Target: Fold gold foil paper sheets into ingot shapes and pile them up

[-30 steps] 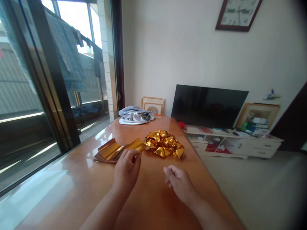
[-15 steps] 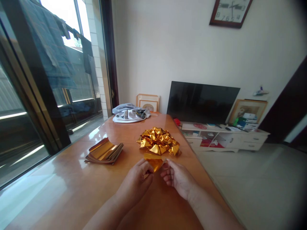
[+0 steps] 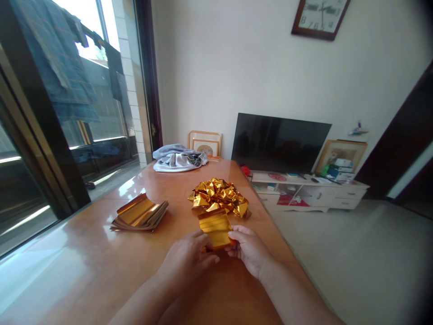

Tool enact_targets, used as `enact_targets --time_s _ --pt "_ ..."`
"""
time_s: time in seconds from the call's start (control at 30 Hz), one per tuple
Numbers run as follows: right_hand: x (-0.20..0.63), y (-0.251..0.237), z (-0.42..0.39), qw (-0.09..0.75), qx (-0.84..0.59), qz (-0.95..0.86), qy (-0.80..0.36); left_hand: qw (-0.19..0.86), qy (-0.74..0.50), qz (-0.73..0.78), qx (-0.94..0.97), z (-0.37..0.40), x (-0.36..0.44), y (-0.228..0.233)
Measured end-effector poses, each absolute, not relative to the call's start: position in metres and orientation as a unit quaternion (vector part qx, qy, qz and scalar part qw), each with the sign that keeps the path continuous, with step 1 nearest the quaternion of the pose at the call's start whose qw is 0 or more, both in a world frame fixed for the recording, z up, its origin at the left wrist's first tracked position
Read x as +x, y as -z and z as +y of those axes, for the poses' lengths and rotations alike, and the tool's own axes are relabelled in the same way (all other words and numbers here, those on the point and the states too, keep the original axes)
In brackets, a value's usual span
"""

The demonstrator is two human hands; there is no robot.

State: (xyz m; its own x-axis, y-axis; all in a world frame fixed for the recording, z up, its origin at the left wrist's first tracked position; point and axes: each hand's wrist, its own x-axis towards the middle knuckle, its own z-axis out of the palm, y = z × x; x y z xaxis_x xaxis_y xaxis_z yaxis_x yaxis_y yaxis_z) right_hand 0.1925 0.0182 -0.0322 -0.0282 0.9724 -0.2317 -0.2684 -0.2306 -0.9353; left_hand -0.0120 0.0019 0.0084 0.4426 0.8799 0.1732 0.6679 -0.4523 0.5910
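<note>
A sheet of gold foil paper [image 3: 215,228] stands between my two hands, held up a little above the orange table [image 3: 101,266]. My left hand [image 3: 189,262] pinches its near left edge and my right hand [image 3: 248,250] pinches its near right edge. Just beyond the sheet lies a heap of folded gold foil pieces [image 3: 219,197]. To the left rests a flat stack of gold foil sheets [image 3: 139,214], apart from both hands.
A bundle of grey and white cloth [image 3: 177,158] lies at the table's far end, with picture frames [image 3: 204,142] behind it. A dark television [image 3: 279,142] stands on a white low cabinet [image 3: 311,194] at the right. Glass doors [image 3: 50,135] run along the left.
My left hand drew one foil sheet from the stack and carried it right to the table's middle. My right hand came in and took its other edge. The sheet now stands flatter.
</note>
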Motion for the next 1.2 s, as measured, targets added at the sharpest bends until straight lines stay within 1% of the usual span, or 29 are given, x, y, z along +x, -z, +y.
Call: enact_targets --time_s 0.1,0.2,0.4,0.67,0.77,0.83,0.97,1.2 --pt "0.191 0.032 0.017 0.501 -0.498 -0.393 -0.589 0.195 -0.211 0.491 0.822 0.003 -0.013 -0.008" --pt "0.188 0.03 0.015 0.499 -0.503 -0.417 -0.569 0.193 -0.208 0.486 0.826 0.003 -0.013 -0.008" --pt "0.186 0.028 0.012 0.503 -0.477 -0.416 -0.588 0.169 -0.223 0.484 0.829 0.007 -0.011 -0.006" --pt "0.183 0.027 0.011 0.471 -0.488 -0.44 -0.589 0.153 -0.242 0.464 0.839 0.012 -0.014 0.0" --pt "0.185 0.031 0.013 0.459 -0.537 -0.455 -0.542 0.154 -0.235 0.453 0.846 0.012 -0.013 0.0" --pt "0.187 0.035 0.016 0.469 -0.563 -0.474 -0.488 0.156 -0.226 0.45 0.849 0.011 -0.013 0.001" --pt "0.195 0.041 0.021 0.489 -0.565 -0.548 -0.376 0.158 -0.205 0.453 0.853 0.011 -0.013 0.006" --pt "0.203 0.029 0.018 0.438 -0.572 -0.63 -0.289 0.172 -0.187 0.455 0.853 0.012 -0.014 0.012"
